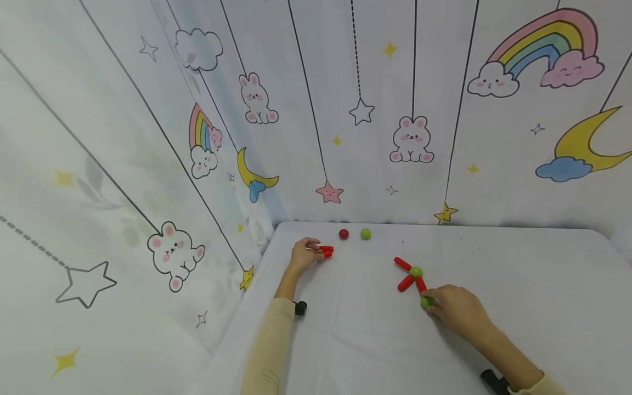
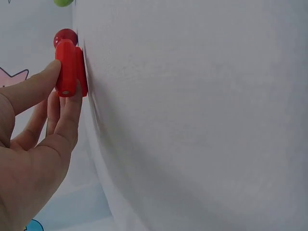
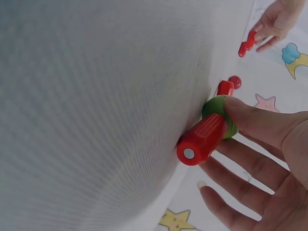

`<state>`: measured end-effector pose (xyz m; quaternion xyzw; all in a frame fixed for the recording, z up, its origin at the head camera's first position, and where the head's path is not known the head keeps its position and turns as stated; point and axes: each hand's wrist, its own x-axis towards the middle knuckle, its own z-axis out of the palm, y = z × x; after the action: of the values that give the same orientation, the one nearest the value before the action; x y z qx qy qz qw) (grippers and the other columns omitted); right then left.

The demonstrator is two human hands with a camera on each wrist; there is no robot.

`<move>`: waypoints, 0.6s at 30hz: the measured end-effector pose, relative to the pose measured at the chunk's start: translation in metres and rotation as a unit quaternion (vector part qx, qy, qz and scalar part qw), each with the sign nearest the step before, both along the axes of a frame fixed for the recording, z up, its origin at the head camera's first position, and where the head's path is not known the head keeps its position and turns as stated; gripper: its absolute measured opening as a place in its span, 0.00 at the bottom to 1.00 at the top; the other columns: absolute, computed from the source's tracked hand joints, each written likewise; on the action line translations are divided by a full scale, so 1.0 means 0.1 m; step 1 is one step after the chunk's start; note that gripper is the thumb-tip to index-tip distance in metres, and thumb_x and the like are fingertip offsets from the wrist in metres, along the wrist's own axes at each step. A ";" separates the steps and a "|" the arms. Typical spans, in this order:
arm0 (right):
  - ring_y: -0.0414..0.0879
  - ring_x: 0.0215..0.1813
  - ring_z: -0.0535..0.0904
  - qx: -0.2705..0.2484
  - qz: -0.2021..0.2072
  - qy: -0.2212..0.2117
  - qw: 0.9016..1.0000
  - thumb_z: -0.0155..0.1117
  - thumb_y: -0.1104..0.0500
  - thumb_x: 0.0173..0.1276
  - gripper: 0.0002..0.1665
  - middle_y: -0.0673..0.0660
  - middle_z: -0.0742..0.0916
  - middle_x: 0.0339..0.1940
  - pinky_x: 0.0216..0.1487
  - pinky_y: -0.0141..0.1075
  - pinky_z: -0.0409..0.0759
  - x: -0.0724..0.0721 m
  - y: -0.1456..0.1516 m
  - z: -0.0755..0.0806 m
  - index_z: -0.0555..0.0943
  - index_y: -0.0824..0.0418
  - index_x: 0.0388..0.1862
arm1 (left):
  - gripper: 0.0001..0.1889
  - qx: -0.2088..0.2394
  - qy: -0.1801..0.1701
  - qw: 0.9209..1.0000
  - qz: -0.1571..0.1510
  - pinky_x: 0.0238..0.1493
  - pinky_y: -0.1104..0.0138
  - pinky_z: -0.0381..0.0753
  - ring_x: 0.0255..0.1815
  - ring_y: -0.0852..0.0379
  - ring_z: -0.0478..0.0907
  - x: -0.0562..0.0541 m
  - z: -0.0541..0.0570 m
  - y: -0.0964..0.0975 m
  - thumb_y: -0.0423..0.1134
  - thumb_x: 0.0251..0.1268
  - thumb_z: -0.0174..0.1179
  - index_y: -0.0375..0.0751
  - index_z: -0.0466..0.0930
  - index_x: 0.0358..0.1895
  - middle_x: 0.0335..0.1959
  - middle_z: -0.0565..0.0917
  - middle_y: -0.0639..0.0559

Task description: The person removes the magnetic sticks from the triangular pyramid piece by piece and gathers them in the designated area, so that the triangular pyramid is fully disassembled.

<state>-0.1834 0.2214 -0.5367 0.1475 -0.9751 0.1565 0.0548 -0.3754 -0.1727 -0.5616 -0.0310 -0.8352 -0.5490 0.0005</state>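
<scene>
At the table's far left, my left hand point(image 1: 303, 255) pinches a red magnetic rod point(image 2: 66, 67) between thumb and fingers. A second red rod point(image 2: 81, 72) lies right beside it, against the white cloth. My right hand point(image 1: 456, 308) holds a green ball point(image 1: 426, 302) between thumb and fingertips, its other fingers spread. From that ball a red rod point(image 1: 421, 284) runs to another green ball point(image 1: 416, 271), where two more red rods point(image 1: 402, 264) branch off. In the right wrist view, a red rod point(image 3: 202, 139) with a silver end points toward the camera in front of the held green ball point(image 3: 214, 107).
A red ball point(image 1: 343, 234) and a green ball point(image 1: 365, 234) sit near the far edge of the white-covered table point(image 1: 533, 285). Behind and to the left hangs a white curtain point(image 1: 301, 137) printed with rabbits, stars and rainbows. Black straps point(image 1: 300, 308) sit around the wrists.
</scene>
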 end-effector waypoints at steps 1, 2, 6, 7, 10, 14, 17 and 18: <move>0.52 0.44 0.88 0.000 0.000 0.001 1.000 0.84 0.61 0.55 0.19 0.51 0.92 0.38 0.46 0.52 0.86 0.00 0.00 0.00 0.92 0.57 0.47 | 0.25 0.000 -0.001 1.000 0.000 0.49 0.64 0.86 0.50 0.48 0.87 -0.01 0.00 0.00 0.23 0.58 0.74 0.31 0.80 0.60 0.48 0.84 0.38; 0.52 0.43 0.88 -0.001 0.000 0.002 1.000 0.84 0.61 0.55 0.19 0.51 0.92 0.38 0.46 0.52 0.86 0.00 0.00 0.01 0.92 0.57 0.47 | 0.25 -0.002 0.000 1.000 0.001 0.48 0.64 0.86 0.50 0.48 0.87 -0.03 -0.01 0.00 0.23 0.58 0.74 0.31 0.81 0.60 0.48 0.84 0.39; 0.52 0.43 0.88 -0.005 0.001 0.003 1.000 0.84 0.61 0.55 0.19 0.51 0.92 0.38 0.45 0.52 0.86 0.01 0.00 0.00 0.92 0.57 0.47 | 0.26 -0.013 -0.005 1.000 0.004 0.47 0.65 0.85 0.48 0.50 0.87 -0.09 -0.05 -0.01 0.23 0.56 0.75 0.33 0.81 0.59 0.47 0.85 0.42; 0.52 0.43 0.88 -0.006 0.001 0.003 1.000 0.84 0.61 0.55 0.19 0.51 0.92 0.38 0.45 0.52 0.86 0.01 0.00 0.00 0.92 0.57 0.47 | 0.26 -0.015 -0.008 1.000 0.006 0.47 0.65 0.85 0.48 0.50 0.87 -0.10 -0.06 -0.01 0.23 0.56 0.76 0.33 0.82 0.59 0.46 0.85 0.43; 0.52 0.44 0.88 -0.007 0.000 0.004 1.000 0.84 0.61 0.54 0.19 0.51 0.92 0.38 0.46 0.52 0.86 0.01 0.00 -0.01 0.92 0.57 0.46 | 0.26 -0.019 -0.015 1.000 0.009 0.49 0.64 0.84 0.48 0.52 0.87 -0.15 -0.08 -0.02 0.24 0.56 0.76 0.35 0.82 0.59 0.46 0.85 0.45; 0.53 0.44 0.88 -0.009 0.001 0.005 1.000 0.85 0.61 0.54 0.19 0.51 0.92 0.39 0.46 0.53 0.86 0.00 0.00 -0.01 0.92 0.57 0.46 | 0.26 -0.027 -0.017 0.999 0.010 0.50 0.62 0.84 0.49 0.53 0.86 -0.20 -0.11 -0.03 0.25 0.56 0.76 0.36 0.82 0.60 0.45 0.85 0.47; 0.53 0.45 0.88 -0.012 -0.001 0.006 1.000 0.85 0.62 0.54 0.19 0.51 0.92 0.39 0.47 0.53 0.86 0.01 0.00 -0.02 0.92 0.57 0.46 | 0.26 -0.030 -0.010 0.999 0.008 0.50 0.61 0.85 0.48 0.52 0.86 -0.22 -0.12 -0.03 0.24 0.55 0.77 0.36 0.83 0.59 0.45 0.85 0.47; 0.53 0.45 0.88 -0.012 0.000 0.008 1.000 0.85 0.62 0.53 0.19 0.51 0.92 0.39 0.46 0.53 0.86 0.00 0.00 -0.02 0.92 0.57 0.46 | 0.25 -0.030 -0.006 0.999 0.008 0.49 0.61 0.85 0.48 0.52 0.86 -0.23 -0.12 -0.03 0.24 0.55 0.77 0.36 0.83 0.58 0.45 0.85 0.46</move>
<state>-0.1831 0.2216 -0.5388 0.1479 -0.9727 0.1670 0.0647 -0.3984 -0.1759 -0.5733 -0.0209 -0.8515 -0.5239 -0.0011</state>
